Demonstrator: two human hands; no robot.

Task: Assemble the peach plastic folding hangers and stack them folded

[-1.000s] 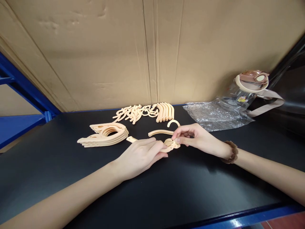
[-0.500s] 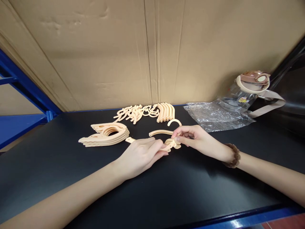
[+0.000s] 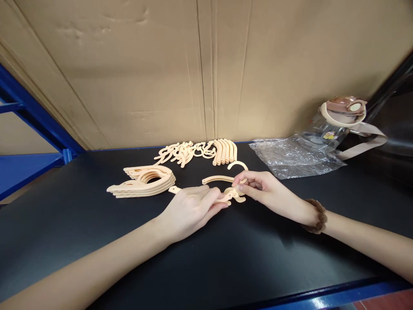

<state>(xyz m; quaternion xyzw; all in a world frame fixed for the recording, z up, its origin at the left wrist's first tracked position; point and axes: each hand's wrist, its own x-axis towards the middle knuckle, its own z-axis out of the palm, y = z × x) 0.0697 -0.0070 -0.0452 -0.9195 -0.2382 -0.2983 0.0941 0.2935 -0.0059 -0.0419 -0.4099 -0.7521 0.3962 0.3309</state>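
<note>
My left hand (image 3: 190, 209) lies on the black table (image 3: 97, 241) with its fingers closed on a peach plastic hanger part (image 3: 234, 196); one end of that part sticks out behind the hand. My right hand (image 3: 263, 189) pinches the same part at its round hub from the right. Just behind the hands lie a loose curved peach arm (image 3: 217, 178) and a small peach hook (image 3: 238, 164).
A stack of folded peach hangers (image 3: 143, 181) lies to the left. Several loose peach parts (image 3: 196, 151) are spread near the cardboard wall. At the right lie crumpled clear plastic (image 3: 290, 157) and a bottle with a pink lid (image 3: 343, 114). A blue rack frame (image 3: 32, 129) stands left.
The part's hub has lifted a little between my fingers, and my right hand has shifted its pinch slightly. The rest of the table is unchanged.
</note>
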